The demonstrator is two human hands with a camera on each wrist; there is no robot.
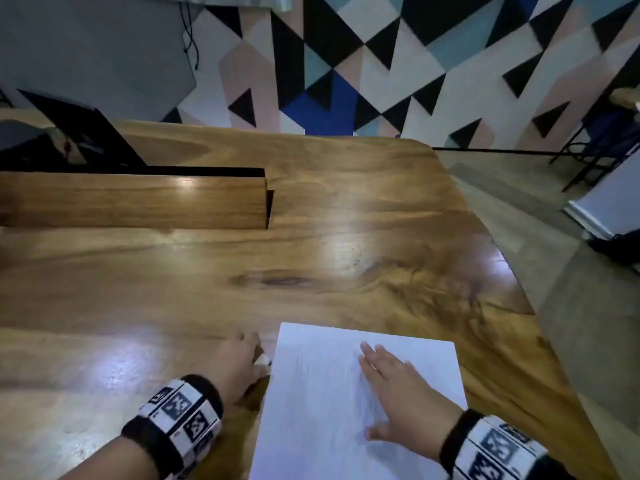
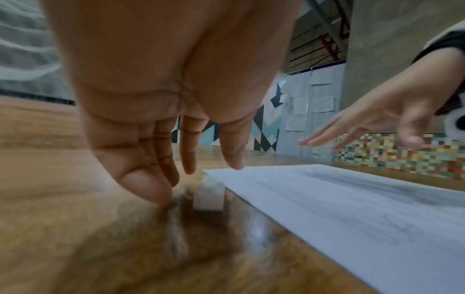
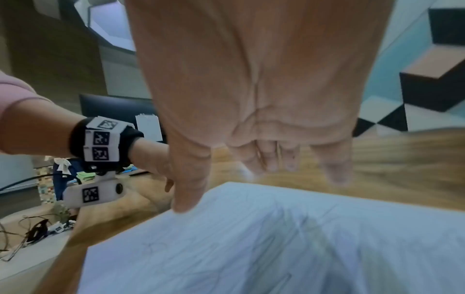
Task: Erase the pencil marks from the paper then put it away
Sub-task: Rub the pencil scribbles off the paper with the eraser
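The paper (image 1: pixel 346 403), a white sheet with faint pencil marks (image 3: pixel 156 248), lies flat on the wooden table (image 1: pixel 311 237) at its near edge. Above the sheet's right half, the right hand (image 1: pixel 405 393) is spread with fingers straight; whether it touches the paper cannot be told. Just left of the paper, a small white eraser (image 2: pixel 208 195) stands on the table. The left hand (image 1: pixel 239 362) reaches down beside the eraser, fingers extended and loose, gripping nothing. Farther from the paper, a raised wooden panel (image 1: pixel 131 202) crosses the table's left side.
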